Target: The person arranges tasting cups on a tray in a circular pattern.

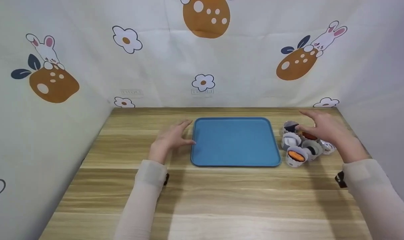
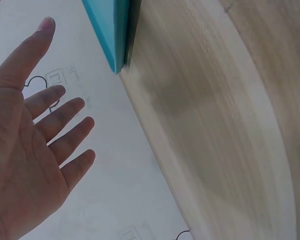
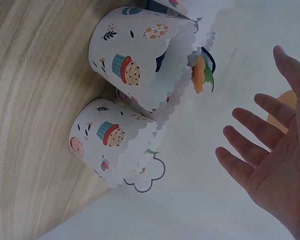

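Sleeves: lower left, lower right
Left hand: wide, just left of the tray
Right hand: wide, above the cups
Tray: centre, on the desk
Cups: right of centre

Booth-like nook, wider room type unclear: wood-grain table, rabbit-and-flower printed sheeting hung left, back and right.
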{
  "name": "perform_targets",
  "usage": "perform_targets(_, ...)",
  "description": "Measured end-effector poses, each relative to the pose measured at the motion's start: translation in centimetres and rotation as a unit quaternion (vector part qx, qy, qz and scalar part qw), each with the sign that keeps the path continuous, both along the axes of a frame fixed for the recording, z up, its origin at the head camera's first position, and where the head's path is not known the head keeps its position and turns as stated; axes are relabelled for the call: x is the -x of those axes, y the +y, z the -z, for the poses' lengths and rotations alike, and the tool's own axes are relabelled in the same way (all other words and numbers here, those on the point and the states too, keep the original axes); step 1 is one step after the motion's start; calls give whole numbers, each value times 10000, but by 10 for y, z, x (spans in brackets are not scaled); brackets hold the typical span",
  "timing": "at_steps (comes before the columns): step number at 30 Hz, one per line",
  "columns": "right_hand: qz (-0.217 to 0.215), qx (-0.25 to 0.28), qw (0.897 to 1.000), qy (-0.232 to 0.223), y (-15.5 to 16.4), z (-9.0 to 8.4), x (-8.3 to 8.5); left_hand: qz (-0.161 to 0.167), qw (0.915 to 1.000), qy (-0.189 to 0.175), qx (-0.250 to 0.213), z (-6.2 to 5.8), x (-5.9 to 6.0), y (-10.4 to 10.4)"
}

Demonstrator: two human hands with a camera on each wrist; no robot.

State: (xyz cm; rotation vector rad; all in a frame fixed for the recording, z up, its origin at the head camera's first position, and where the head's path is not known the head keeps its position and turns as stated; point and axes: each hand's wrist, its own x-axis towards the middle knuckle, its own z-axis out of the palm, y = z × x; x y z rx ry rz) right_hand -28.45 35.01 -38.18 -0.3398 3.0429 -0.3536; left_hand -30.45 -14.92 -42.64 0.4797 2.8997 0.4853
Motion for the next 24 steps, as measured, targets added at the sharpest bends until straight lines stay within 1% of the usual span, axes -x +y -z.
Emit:
perform_targets(9, -26, -34, 10000, -69, 1, 1, -1, -87, 9997, -175, 116, 6, -1, 2)
perform_targets(17, -60, -31, 10000, -41, 1, 2, -1, -44, 9995, -165, 265, 10, -1, 3)
perform_targets(24, -78, 87, 9999, -94, 1, 2, -2, -56, 9996, -212, 202, 14, -2, 4)
